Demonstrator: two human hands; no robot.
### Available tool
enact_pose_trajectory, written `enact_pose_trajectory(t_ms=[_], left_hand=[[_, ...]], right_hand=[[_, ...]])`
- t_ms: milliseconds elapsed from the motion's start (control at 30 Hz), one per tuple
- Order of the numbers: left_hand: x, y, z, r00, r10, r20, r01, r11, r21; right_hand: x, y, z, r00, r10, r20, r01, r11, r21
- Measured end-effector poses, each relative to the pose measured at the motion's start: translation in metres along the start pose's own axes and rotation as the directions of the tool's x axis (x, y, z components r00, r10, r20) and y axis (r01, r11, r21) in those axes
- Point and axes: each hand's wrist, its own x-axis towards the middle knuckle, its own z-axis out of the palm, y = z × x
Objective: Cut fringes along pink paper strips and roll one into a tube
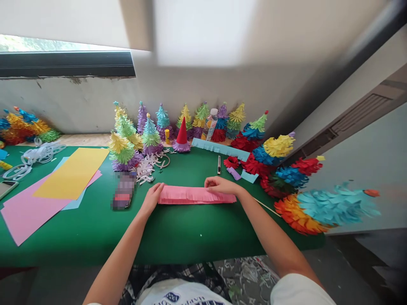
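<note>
A folded pink paper strip (182, 195), cut into fringe, lies across the green table in front of me. Its left end is gripped between the thumb and fingers of my left hand (154, 196). Over the right half of the strip, my right hand (221, 186) has its fingers curled and pinched at the upper edge of the fringe. Just beyond that hand are a box cutter (219, 164), a red paper ring (231, 162) and a light blue paper scrap (249, 176). A blue fringed strip (219, 148) lies farther back, beside a red paper cone (182, 133) with a purple fringed base.
Several fringed paper trees (151, 137) line the wall and right side, with a plastic bottle (210, 123) among them. Left are coloured sheets (74, 171), a phone (123, 192), paper shreds (148, 167) and a white cord (41, 154). A thin stick (267, 206) lies at right.
</note>
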Motion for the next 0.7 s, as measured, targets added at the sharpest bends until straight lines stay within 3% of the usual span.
enact_pose_trajectory(t_ms=[700], left_hand=[[-0.001,-0.007,-0.001,1.000,0.024,-0.011,-0.022,0.990,0.139]], right_hand=[[-0.010,-0.011,0.012,0.997,0.014,-0.080,-0.028,0.985,-0.171]])
